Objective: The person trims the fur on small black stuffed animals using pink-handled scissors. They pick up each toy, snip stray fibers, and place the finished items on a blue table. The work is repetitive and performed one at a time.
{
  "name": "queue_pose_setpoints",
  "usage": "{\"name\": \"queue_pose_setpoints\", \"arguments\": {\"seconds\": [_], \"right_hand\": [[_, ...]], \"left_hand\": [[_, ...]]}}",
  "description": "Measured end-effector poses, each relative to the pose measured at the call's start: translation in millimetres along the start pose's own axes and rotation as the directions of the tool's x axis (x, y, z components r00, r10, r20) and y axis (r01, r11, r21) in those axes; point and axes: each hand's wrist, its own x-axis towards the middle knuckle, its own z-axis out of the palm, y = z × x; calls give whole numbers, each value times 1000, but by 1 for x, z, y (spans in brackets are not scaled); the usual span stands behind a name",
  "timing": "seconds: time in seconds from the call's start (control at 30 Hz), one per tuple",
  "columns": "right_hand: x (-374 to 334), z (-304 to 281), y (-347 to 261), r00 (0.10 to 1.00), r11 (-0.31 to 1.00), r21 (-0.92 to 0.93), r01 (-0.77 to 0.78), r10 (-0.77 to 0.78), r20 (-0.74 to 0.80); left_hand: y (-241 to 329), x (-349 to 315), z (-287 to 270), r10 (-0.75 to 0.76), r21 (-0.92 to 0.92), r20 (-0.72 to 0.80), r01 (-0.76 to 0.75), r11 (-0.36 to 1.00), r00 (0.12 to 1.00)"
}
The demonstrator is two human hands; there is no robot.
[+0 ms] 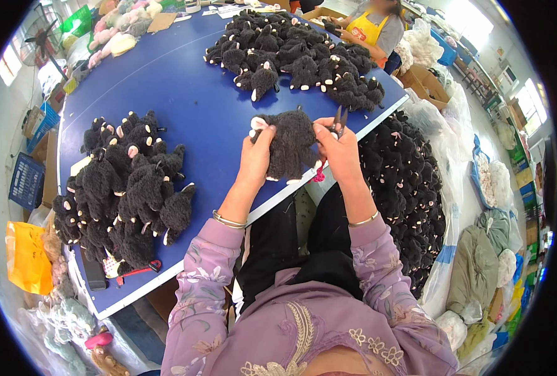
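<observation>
A pile of black plush toys (pixel 142 188) lies on the blue table (pixel 206 125); the left hand (pixel 257 153) has thumb and fingers clamped on a black toy (pixel 291 141) at the table's near edge; the right hand (pixel 341 150), fingers curled around dark scissors (pixel 338 123), touches its right side.

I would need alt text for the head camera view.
A person's left hand and right hand hold a black plush animal at a blue table; the right also holds dark scissors. Similar toys lie in a left pile and a far pile.
</observation>
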Motion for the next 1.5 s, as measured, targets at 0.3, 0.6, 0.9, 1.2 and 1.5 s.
{"name": "queue_pose_setpoints", "arguments": {"seconds": [0.3, 0.6, 0.9, 1.2, 1.5], "right_hand": [[2, 7, 3, 990, 945, 319, -79, 111, -85], [-32, 23, 29, 999, 999, -22, 41, -40, 35], [-38, 23, 21, 993, 987, -108, 118, -120, -18], [-41, 17, 21, 932, 861, -367, 353, -357, 58], [-34, 9, 17, 997, 995, 100, -6, 13, -70]], "left_hand": [[0, 5, 6, 136, -5, -191, -140, 990, 972], [-1, 6, 3, 248, 101, -179, -232, 967, 952], [4, -6, 17, 69, 85, 101, -78, 993, 992], [3, -1, 6, 15, 7, 154, -16, 1000, 988], [1, -6, 10, 8, 110, 284, -41, 993, 959]]}}
